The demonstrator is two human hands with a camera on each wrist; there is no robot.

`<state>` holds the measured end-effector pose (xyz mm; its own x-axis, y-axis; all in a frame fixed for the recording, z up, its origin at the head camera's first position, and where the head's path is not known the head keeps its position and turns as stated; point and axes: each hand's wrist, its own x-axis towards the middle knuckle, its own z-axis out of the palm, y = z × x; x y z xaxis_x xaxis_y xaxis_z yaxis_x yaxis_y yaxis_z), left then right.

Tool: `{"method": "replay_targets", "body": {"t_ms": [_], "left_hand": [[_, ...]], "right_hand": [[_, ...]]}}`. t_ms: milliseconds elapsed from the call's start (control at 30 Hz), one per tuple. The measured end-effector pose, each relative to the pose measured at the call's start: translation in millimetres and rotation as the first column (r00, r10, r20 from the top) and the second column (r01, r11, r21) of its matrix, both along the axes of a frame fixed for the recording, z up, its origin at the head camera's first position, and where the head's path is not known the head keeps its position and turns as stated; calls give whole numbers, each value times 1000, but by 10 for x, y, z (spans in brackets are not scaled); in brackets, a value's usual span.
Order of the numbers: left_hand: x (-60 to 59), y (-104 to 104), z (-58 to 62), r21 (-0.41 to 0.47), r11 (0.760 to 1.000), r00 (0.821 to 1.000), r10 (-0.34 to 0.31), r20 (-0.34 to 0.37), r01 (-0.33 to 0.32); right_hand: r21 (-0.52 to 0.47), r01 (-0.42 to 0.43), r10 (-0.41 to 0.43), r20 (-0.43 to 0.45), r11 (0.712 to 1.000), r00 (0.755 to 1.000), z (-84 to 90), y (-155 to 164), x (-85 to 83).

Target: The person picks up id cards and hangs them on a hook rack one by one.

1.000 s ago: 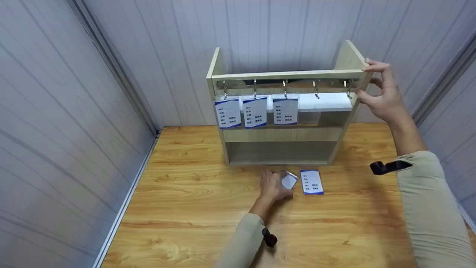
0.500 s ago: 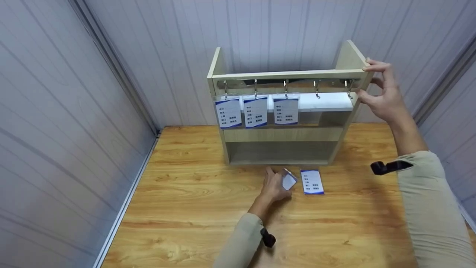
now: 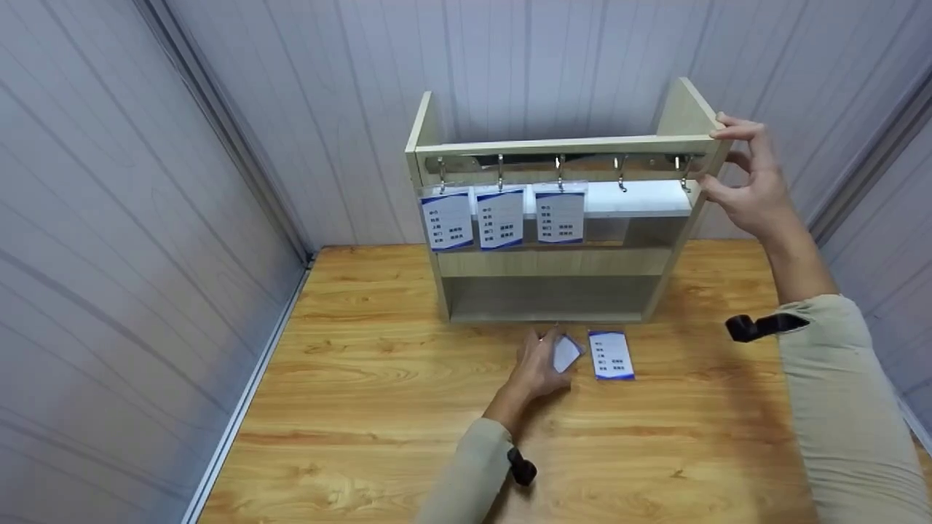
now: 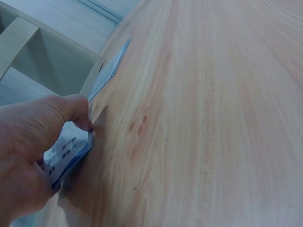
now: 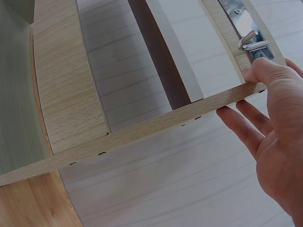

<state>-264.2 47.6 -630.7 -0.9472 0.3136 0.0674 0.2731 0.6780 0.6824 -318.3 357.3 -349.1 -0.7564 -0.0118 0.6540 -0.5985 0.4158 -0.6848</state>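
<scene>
The left hand [image 3: 537,364] is working low at the middle of the wooden table [image 3: 364,407], just in front of the wooden rack [image 3: 553,291]. Its thumb and fingers are curling round one badge card [image 3: 566,354] and pinching it by the edges; the card is tilting up off the table surface, as the left wrist view [image 4: 66,153] confirms, with its printed face turned toward the palm. The card's long axis is running roughly away from the person, toward the rack.

A second badge card [image 3: 610,355] is lying flat on the table just beside the held one, on its right, apart from the fingers. The left hand is by far the nearer hand to both.

Above, three badge cards [image 3: 502,217] are hanging side by side from the left three hooks of the metal hook rail [image 3: 561,164]. The two right hooks [image 3: 652,175] are standing bare, up and to the right of the held card.

The right hand [image 3: 750,189] is gripping the rack's upper right corner, thumb on the front edge and fingers straight along the side panel [image 5: 142,127], well apart from the cards.
</scene>
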Motion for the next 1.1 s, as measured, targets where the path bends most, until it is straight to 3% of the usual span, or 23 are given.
{"method": "replay_targets", "body": {"t_ms": [100, 200, 300, 600, 833, 1100], "left_hand": [[48, -14, 125, -9, 1000, 1000, -1, 21, 1], [112, -46, 289, 2, 1000, 1000, -17, -6, 17], [96, -58, 300, 26, 999, 999, -19, -42, 20], [101, -72, 289, 80, 997, 998, -8, -60, 12], [83, -79, 294, 81, 996, 993, -25, -112, 34], [61, -101, 353, 87, 996, 996, -29, -79, 36]], "right_hand": [[10, -9, 10, -26, 1000, 1000, -10, 1, -3], [9, -15, 15, -32, 1000, 999, -1, -2, 1], [12, -17, 18, -33, 1000, 999, 7, -3, 4], [10, -2, 2, -11, 1000, 1000, -8, 10, 2], [22, -13, 14, -39, 1000, 999, 15, 0, 6], [53, -2, 3, -22, 999, 1000, -4, 27, 4]]}}
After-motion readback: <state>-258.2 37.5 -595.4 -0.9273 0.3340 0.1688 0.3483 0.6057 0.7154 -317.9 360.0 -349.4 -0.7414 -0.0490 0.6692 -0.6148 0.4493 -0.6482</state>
